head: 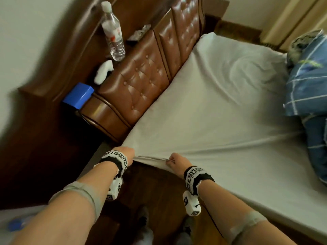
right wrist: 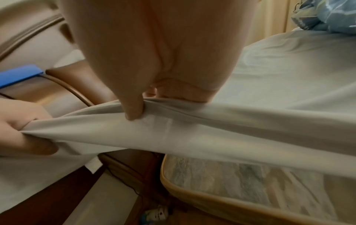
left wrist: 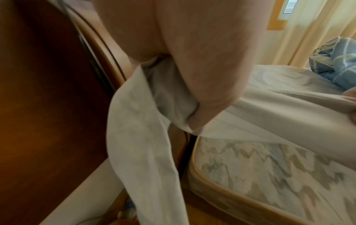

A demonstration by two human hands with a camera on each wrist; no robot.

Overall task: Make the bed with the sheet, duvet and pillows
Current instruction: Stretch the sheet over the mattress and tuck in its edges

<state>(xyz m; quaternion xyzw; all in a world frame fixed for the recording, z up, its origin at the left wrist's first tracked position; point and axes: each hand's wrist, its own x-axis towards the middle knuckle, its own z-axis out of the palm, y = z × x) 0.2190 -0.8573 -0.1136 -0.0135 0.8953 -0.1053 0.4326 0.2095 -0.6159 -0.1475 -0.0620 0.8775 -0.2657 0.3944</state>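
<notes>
Head view: we stand at the corner of the bed beside the headboard (head: 150,75) and hold the pale sheet (head: 221,106) by its near edge. Our left hand (head: 124,152) grips the sheet at the corner, fingers curled around a bunch of cloth; our right hand (head: 175,160) holds the same edge just beside it, and the cloth runs taut between the two. The sheet lies spread over the top of the bed, with tension creases fanning from our hands. A blue checked duvet (head: 307,96) is heaped at the far side of the bed, well apart from our hands.

Left wrist view: the fingers (left wrist: 194,123) are folded tight on the sheet (left wrist: 142,137), and a loose tail of cloth hangs down past the patterned mattress (left wrist: 260,167), whose side is uncovered at this corner.

Right wrist view: the thumb (right wrist: 133,109) presses the sheet (right wrist: 192,132) against the curled fingers, pinching a fold lifted above the mattress (right wrist: 221,175) edge.

On the ledge behind the headboard stand a water bottle (head: 113,32) and a blue box (head: 78,95).
</notes>
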